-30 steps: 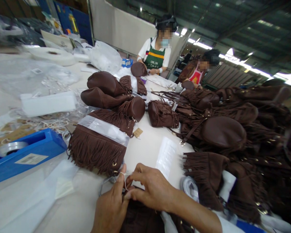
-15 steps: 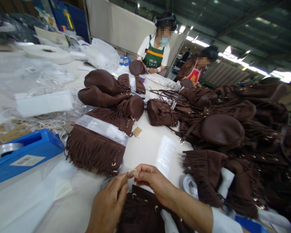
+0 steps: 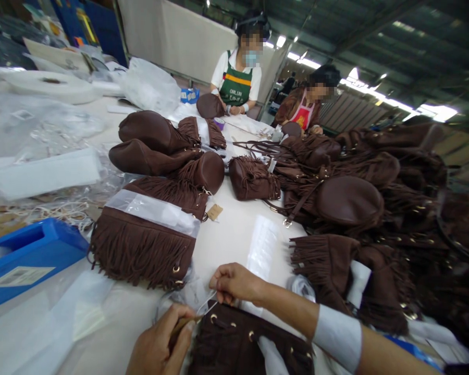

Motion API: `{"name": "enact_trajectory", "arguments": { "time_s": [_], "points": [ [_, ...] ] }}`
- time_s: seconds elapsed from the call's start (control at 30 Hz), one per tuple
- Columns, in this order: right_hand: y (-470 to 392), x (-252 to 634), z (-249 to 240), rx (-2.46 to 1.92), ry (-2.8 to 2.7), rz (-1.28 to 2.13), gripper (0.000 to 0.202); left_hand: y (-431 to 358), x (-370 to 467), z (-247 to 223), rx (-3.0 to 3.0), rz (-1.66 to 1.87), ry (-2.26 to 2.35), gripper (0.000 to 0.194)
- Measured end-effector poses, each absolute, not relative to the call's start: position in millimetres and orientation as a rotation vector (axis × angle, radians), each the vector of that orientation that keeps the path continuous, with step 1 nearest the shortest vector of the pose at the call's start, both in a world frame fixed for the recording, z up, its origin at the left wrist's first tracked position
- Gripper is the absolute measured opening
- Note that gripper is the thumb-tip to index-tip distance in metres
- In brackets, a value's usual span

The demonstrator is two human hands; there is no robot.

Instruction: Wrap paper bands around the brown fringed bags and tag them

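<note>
Pinching white string (image 3: 207, 301) beside a brown bag (image 3: 223, 348)

At eight o'clock, a blue tape dispenser (image 3: 58, 244) is resting. At seven, the left hand (image 3: 159, 339) is pinching a brown tag (image 3: 181, 326); at six, the right hand (image 3: 234, 284) is pinching the string, the bag lying just below.

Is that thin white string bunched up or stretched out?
Stretched out: the string spans from the left hand to the right hand.
</note>
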State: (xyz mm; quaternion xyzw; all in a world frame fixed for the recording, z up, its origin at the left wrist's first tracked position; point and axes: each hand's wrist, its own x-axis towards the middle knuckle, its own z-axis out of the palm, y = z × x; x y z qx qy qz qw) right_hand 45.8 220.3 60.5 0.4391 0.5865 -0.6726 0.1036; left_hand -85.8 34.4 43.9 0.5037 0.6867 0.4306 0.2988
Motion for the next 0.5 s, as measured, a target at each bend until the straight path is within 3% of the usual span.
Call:
{"name": "enact_trajectory", "arguments": {
  "time_s": [0.1,0.27,0.5],
  "points": [
    [220.8,48.8,64.4,1.269,1.843,-1.972,0.002,35.3,-93.1,43.3,1.442,1.133,1.827,0.013],
    [225.3,55.4,81.1,1.18,1.817,-2.433,0.027,34.2,-92.9,44.6,1.5,1.069,1.944,0.015],
    [227.4,57.2,92.6,1.141,1.517,-2.688,0.027,25.6,-70.6,43.2,1.167,1.172,2.026,0.027]
  ]
}}
